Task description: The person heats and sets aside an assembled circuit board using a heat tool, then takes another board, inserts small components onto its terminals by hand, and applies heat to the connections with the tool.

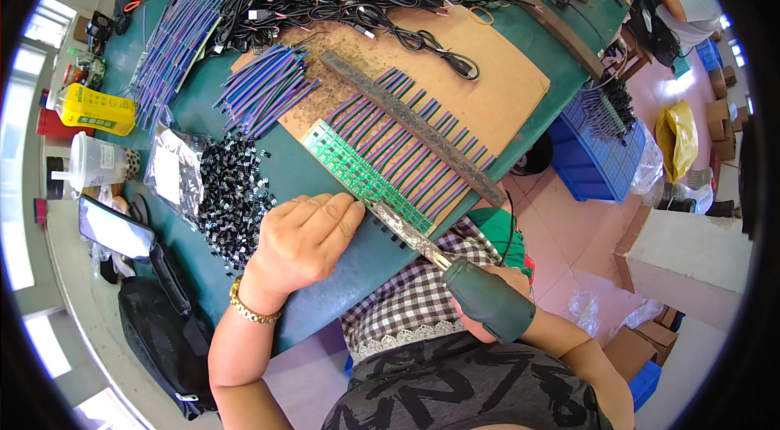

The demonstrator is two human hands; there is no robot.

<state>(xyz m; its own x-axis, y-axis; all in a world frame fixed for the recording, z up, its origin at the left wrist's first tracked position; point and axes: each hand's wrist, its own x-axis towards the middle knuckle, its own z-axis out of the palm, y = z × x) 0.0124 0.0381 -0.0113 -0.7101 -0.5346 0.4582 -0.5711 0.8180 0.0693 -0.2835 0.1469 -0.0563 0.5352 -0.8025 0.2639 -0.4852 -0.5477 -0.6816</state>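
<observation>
Lit by bright windows (47, 345) at left, beside a pale ledge (85, 308); floored in pinkish tile (561, 223) at right; furnished with green-topped workbench (317, 312).

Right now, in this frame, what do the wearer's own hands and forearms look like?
The left hand is ungloved, with a gold-coloured linked band at its wrist. The right hand is partly hidden, but what shows is ungloved, and I see no band there. Both forearms show no sleeve.
</observation>
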